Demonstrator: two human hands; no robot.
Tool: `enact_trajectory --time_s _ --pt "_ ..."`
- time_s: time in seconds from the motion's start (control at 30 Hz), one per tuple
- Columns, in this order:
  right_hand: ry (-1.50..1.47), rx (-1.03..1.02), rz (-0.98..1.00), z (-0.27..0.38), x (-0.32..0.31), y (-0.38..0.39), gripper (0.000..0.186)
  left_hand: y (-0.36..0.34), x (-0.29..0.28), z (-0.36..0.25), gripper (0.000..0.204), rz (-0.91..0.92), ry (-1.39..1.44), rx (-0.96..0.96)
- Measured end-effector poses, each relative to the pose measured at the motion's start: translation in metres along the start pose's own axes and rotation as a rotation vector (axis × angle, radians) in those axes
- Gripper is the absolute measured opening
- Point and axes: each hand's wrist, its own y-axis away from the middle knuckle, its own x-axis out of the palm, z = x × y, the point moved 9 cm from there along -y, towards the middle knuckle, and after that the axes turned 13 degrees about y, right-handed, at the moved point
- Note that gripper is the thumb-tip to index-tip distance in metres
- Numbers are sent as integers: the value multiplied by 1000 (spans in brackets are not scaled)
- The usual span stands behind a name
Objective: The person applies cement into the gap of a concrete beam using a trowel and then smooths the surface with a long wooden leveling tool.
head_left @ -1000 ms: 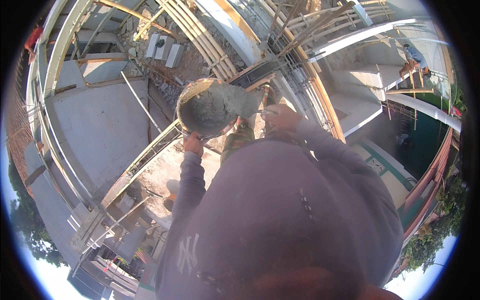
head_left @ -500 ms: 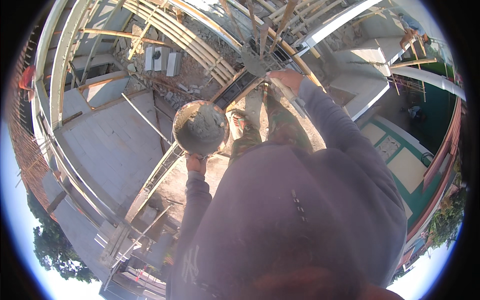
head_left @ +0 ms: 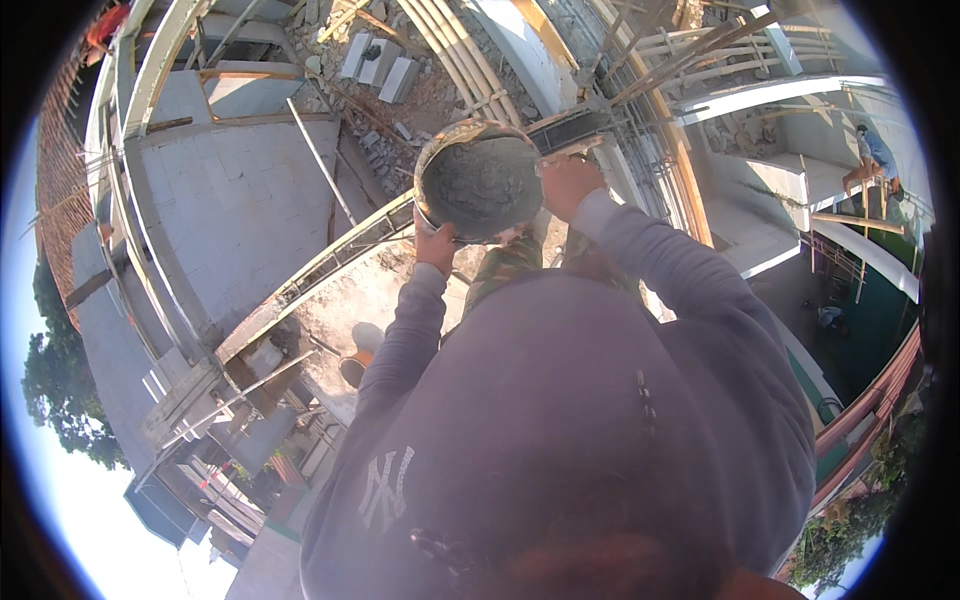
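Note:
A round bucket of wet grey mortar is held up in front of my body. My left hand is closed on its near left rim. At the right rim is my right hand, its fingers wrapped round a trowel. The trowel blade is hard to make out against the bucket and mortar. Just beyond the bucket, a dark narrow formwork channel with wooden edges meets upright sticks.
Long bamboo poles and pale blocks lie ahead over rubble. Rebar runs along a beam at the right. A narrow wooden-edged channel stretches left. A person in blue is far right; someone in red is far upper left.
My right hand has drawn back from the formwork corner to the bucket's right rim with the trowel. The bucket, in my left hand, has moved right and forward. The view has turned.

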Motion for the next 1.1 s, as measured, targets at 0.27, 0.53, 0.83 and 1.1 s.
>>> enact_trajectory --time_s 0.27,0.53,0.83,1.1 --pt "-546 1 266 31 113 -16 49 -1 -9 9 70 67 3 96" --pt "-812 -6 87 30 82 31 45 -5 -18 5 86 83 111 -38" --pt "-997 76 112 -43 41 70 44 -14 -45 12 37 7 -68 -36" --pt "-1542 417 333 -167 62 55 36 -21 -69 23 36 108 -668 155"
